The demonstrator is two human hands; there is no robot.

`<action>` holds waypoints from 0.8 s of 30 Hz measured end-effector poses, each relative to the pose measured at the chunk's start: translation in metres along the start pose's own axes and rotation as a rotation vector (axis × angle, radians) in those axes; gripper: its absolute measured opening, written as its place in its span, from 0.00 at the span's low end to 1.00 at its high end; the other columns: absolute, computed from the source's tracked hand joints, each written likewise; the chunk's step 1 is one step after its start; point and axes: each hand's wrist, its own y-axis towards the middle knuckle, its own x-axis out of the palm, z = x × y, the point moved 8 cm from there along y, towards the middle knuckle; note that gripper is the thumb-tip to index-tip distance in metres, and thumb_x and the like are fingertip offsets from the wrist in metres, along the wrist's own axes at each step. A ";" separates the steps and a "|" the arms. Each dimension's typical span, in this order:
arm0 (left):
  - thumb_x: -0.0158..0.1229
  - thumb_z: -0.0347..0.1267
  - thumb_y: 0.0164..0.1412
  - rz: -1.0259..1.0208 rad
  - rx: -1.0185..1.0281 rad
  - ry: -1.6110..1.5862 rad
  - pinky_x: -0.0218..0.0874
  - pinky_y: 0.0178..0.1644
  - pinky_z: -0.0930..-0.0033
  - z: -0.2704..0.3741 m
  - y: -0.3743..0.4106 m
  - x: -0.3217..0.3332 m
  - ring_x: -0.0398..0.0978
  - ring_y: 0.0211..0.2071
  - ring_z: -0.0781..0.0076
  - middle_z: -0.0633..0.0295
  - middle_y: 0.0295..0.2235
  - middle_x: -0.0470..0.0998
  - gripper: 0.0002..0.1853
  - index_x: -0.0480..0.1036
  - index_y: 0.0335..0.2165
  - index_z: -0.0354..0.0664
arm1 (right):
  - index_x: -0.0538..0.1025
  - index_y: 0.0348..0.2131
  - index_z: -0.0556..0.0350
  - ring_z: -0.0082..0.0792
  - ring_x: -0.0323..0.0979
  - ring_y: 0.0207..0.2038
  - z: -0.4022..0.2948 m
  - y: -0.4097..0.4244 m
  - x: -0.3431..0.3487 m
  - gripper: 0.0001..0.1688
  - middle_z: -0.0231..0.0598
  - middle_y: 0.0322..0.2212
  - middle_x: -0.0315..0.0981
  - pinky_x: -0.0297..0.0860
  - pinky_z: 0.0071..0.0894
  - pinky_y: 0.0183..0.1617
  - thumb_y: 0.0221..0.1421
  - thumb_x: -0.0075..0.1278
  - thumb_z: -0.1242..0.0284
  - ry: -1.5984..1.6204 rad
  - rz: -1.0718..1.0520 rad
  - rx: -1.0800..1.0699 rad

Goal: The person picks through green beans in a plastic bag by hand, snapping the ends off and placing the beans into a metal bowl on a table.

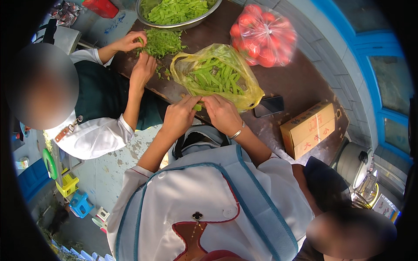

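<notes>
Both my hands meet over the table's near edge, at the front of an open yellow plastic bag (253,93). Between the fingers of my left hand (179,117) is a green pea pod (197,107). My right hand (222,114), with a silver bracelet at its wrist, pinches close to the pod's upper end; the fingertips hide part of it. Many flat snow pea pods (214,76) lie inside the bag. Beyond it, a steel bowl (179,25) holds a heap of pods, and a pile of green trimmings (165,42) lies on the brown table (209,34).
At left, a co-worker's hands (140,63) hold a pod by the trimmings. A clear bag of tomatoes (263,36) stands at the back. Right of my hands lie a black phone (269,106) and a cardboard box (308,130). Another person (326,186) is close at right.
</notes>
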 end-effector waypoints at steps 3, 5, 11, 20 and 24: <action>0.59 0.21 0.43 0.168 0.012 -0.059 0.65 0.27 0.69 0.000 -0.007 -0.021 0.73 0.23 0.61 0.56 0.25 0.74 0.17 0.73 0.37 0.38 | 0.72 0.30 0.62 0.45 0.69 0.22 0.019 0.001 0.015 0.07 0.46 0.22 0.71 0.67 0.31 0.25 0.46 0.47 0.82 0.556 0.024 0.337; 0.60 0.21 0.45 0.396 0.019 -0.164 0.64 0.26 0.74 -0.002 -0.011 -0.042 0.72 0.21 0.67 0.56 0.25 0.74 0.12 0.74 0.33 0.37 | 0.73 0.31 0.62 0.46 0.69 0.20 0.052 -0.006 0.056 0.10 0.46 0.21 0.72 0.67 0.28 0.23 0.44 0.47 0.84 1.145 0.026 0.703; 0.55 0.29 0.58 0.595 -0.514 -1.132 0.41 0.14 0.85 -0.067 -0.025 -0.072 0.55 0.12 0.89 0.67 0.20 0.72 0.08 0.72 0.35 0.34 | 0.71 0.43 0.57 0.35 0.69 0.38 0.069 0.018 0.053 0.17 0.44 0.40 0.67 0.67 0.29 0.37 0.51 0.46 0.80 0.084 -0.020 0.167; 0.56 0.24 0.52 0.433 -0.107 -0.127 0.64 0.28 0.71 -0.020 -0.019 -0.078 0.73 0.23 0.68 0.57 0.25 0.75 0.22 0.69 0.48 0.41 | 0.68 0.33 0.59 0.45 0.72 0.28 -0.022 0.031 0.042 0.07 0.47 0.27 0.71 0.69 0.40 0.30 0.51 0.46 0.75 -0.103 -0.274 -0.069; 0.56 0.20 0.41 0.043 -0.042 0.043 0.66 0.30 0.60 -0.013 -0.022 -0.036 0.74 0.28 0.52 0.54 0.33 0.74 0.28 0.67 0.46 0.40 | 0.67 0.33 0.60 0.46 0.73 0.28 -0.020 0.024 0.033 0.08 0.47 0.26 0.72 0.69 0.41 0.30 0.50 0.46 0.76 0.029 -0.238 0.004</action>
